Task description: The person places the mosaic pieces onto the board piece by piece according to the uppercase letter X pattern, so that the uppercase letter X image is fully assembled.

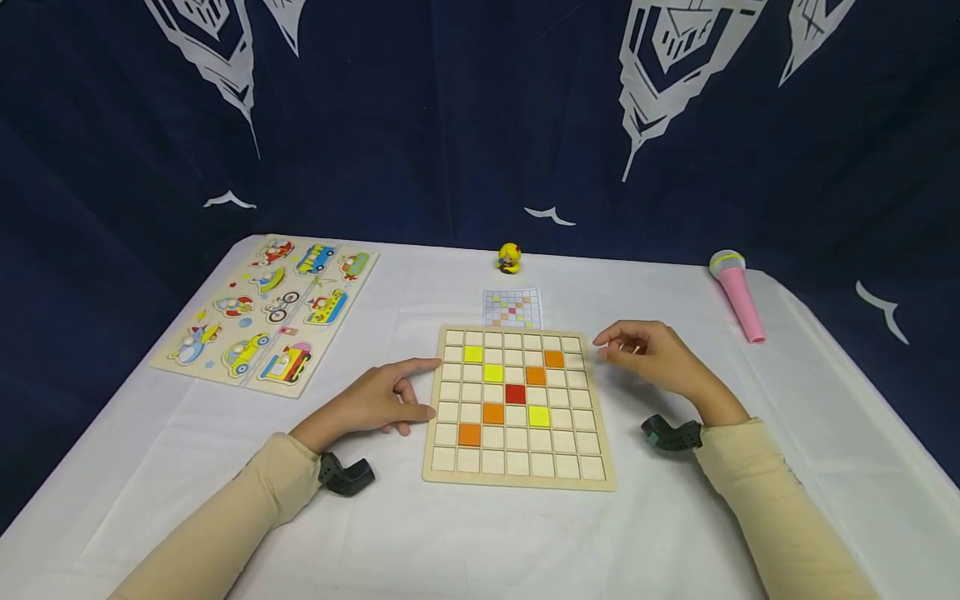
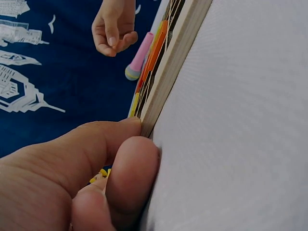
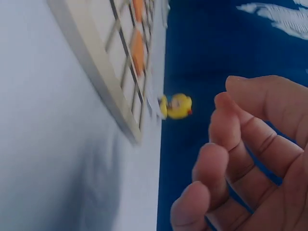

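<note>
Nearest to us, two forearms in cream sleeves reach onto a white tablecloth [image 1: 480, 542], each wrist carrying a small black camera.

Between them lies a flat, square wooden grid board [image 1: 518, 407] filled with pale tiles and a few yellow, orange and red ones. It sits at the middle of the table, just in front of us. We judge it stiff, light and smooth, with loose tiles that could slide if it tips. Its thin outer edges look like the safest place to take hold, keeping it level.

Our left hand [image 1: 381, 402] rests on the cloth with relaxed fingers touching the board's left edge. Our right hand [image 1: 651, 356] hovers just off the board's upper right corner, fingers loosely curled and holding nothing.

Beyond the board lies a small printed pattern card [image 1: 512, 307], then a little yellow toy figure [image 1: 509, 258]. Far left is a wooden vehicle peg puzzle [image 1: 272, 310]; far right, a pink toy microphone [image 1: 738, 296].

Only the left wrist view shows a fingertip [image 2: 129, 129] actually pressed to the board's side. The right wrist view confirms the empty palm.
</note>
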Available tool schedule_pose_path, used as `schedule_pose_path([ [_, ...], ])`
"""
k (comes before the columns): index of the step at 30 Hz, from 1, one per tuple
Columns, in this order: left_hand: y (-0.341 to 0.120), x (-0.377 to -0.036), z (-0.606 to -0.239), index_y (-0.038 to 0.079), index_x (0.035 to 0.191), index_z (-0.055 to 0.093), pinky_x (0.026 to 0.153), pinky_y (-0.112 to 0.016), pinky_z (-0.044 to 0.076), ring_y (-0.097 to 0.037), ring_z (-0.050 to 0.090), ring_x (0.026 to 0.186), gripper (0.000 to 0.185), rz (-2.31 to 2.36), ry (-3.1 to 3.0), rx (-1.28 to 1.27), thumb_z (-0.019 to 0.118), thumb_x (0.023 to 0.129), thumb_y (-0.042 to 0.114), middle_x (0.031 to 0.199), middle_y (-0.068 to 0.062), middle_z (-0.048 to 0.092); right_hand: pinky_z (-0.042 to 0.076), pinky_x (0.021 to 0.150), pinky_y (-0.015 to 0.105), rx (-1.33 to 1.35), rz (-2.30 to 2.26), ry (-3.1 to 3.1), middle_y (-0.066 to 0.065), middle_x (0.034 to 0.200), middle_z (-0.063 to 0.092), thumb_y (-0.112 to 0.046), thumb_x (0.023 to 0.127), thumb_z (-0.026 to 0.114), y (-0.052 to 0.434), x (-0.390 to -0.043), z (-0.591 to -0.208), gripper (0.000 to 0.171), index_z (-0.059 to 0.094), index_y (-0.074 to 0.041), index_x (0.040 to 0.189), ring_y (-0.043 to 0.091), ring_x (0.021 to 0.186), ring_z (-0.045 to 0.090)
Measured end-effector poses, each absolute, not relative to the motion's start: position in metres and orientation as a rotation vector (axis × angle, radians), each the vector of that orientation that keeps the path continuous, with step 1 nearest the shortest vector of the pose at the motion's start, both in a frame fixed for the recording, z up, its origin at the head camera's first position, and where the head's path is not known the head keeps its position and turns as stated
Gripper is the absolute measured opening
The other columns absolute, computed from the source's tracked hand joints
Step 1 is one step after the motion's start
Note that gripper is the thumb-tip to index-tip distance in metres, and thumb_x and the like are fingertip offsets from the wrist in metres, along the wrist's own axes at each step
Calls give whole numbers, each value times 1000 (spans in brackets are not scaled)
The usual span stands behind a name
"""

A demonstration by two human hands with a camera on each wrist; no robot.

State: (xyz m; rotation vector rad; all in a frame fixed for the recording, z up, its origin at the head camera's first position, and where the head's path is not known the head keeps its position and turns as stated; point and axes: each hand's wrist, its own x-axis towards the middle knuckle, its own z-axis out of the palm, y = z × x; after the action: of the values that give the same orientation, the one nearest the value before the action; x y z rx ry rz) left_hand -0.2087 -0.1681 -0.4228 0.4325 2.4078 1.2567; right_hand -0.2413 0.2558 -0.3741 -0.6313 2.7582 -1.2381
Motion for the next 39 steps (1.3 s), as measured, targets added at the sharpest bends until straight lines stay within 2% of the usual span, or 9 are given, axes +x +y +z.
schedule_pose_path([
  [7, -168, -208, -422, 10, 162, 49, 50, -25, 46, -15, 70, 58, 78, 1254, 2411, 440, 86, 94, 18, 78, -5, 68, 52, 65, 26, -563, -1274, 2827, 0, 96, 74, -5, 103, 68, 288, -249, -372, 19, 76, 6, 117, 10, 81, 61],
  [11, -168, -207, -423, 11, 162, 49, 50, -25, 46, -16, 69, 58, 78, 1257, 2408, 433, 86, 93, 18, 79, -6, 68, 53, 67, 27, -484, -1241, 2864, 9, 102, 76, -6, 105, 66, 305, -252, -376, 21, 74, 7, 119, 9, 87, 61],
  [16, -168, -207, -424, 11, 162, 50, 51, -25, 46, -16, 69, 58, 79, 1255, 2407, 428, 86, 93, 19, 79, -6, 68, 52, 73, 27, -336, -1186, 2854, 17, 119, 73, -10, 107, 65, 321, -256, -386, 26, 72, 7, 126, 12, 96, 57],
  [20, -168, -208, -424, 11, 162, 49, 51, -25, 46, -16, 69, 57, 79, 1252, 2412, 429, 86, 93, 18, 79, -6, 68, 51, 77, 23, -272, -1235, 2795, 1, 120, 72, -9, 105, 68, 331, -258, -392, 32, 70, 8, 133, 10, 99, 55],
  [24, -168, -208, -424, 11, 162, 49, 51, -25, 45, -16, 68, 57, 79, 1247, 2417, 424, 86, 93, 18, 79, -6, 67, 49, 80, 18, -303, -1321, 2725, -15, 116, 71, 1, 102, 68, 342, -260, -400, 37, 65, 13, 137, 4, 97, 55],
  [27, -169, -207, -423, 10, 162, 49, 51, -24, 45, -16, 68, 57, 79, 1245, 2418, 426, 86, 93, 18, 79, -6, 67, 47, 82, 15, -342, -1259, 2743, 0, 123, 74, 6, 101, 65, 345, -262, -404, 38, 64, 13, 138, 4, 98, 55],
  [31, -169, -206, -423, 10, 163, 48, 50, -24, 45, -16, 69, 58, 78, 1247, 2415, 440, 85, 94, 17, 79, -5, 68, 45, 84, 16, -366, -1076, 2799, 28, 136, 67, 6, 102, 62, 342, -262, -404, 38, 65, 9, 139, 15, 103, 55],
  [34, -169, -206, -422, 9, 163, 48, 50, -24, 45, -16, 69, 58, 78, 1251, 2413, 452, 85, 94, 17, 79, -5, 68, 45, 84, 17, -386, -1024, 2814, 31, 134, 66, 8, 100, 63, 339, -261, -402, 39, 66, 10, 139, 23, 104, 54],
  [39, -169, -206, -422, 9, 163, 48, 50, -24, 46, -16, 69, 58, 78, 1248, 2415, 461, 85, 94, 18, 79, -5, 68, 45, 81, 18, -405, -1006, 2840, 28, 125, 68, 10, 98, 64, 336, -259, -400, 35, 69, 11, 133, 23, 100, 54],
])
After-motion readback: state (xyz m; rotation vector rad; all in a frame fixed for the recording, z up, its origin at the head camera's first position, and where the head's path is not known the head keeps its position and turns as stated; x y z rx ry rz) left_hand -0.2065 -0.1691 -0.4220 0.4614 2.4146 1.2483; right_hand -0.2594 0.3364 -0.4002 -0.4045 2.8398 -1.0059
